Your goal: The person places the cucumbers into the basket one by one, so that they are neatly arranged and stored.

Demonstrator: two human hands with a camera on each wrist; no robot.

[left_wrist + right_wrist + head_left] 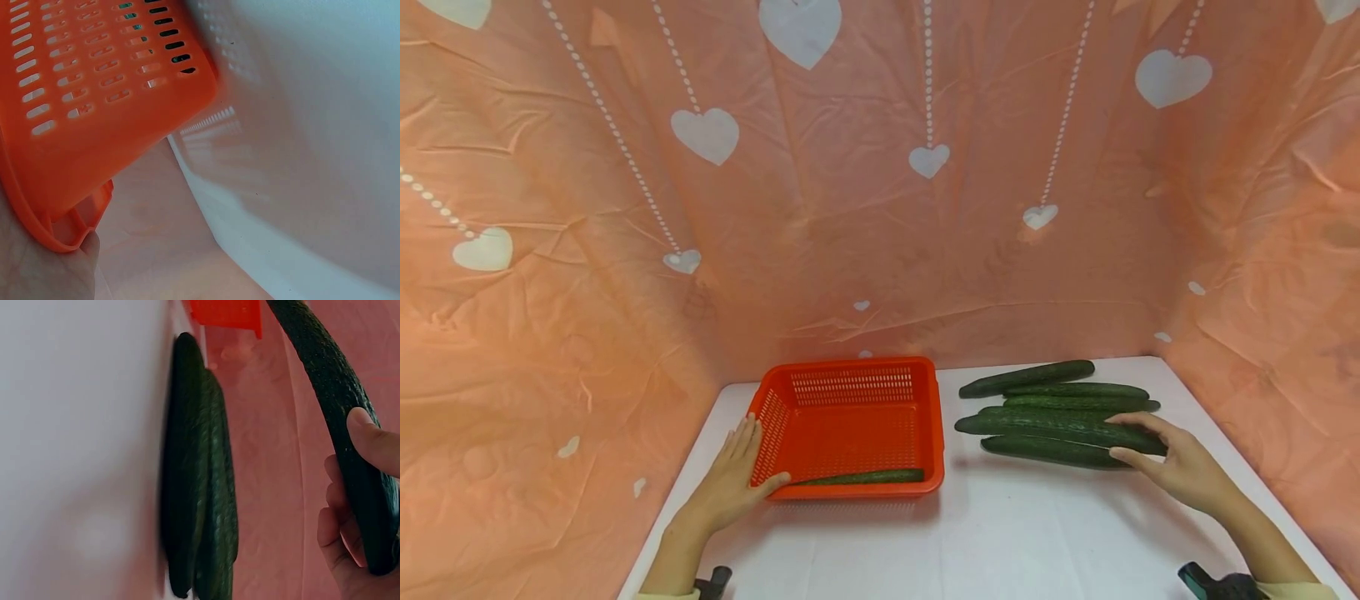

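While gripped: cucumber (1060, 427), right hand (1176, 467).

White table (1000, 542): open surface along the near edge and in the lane between the orange basket (850, 379) and the cucumber pile (1060, 417). Basket: open top, bed mostly bare, one cucumber (865, 477) lying along its near wall. Left hand (733, 479) rests on the basket's left rim, blocking that side. Right hand (1176, 462) grips a cucumber at the pile's right end. Pink backdrop (880, 208) closes the back and both sides.
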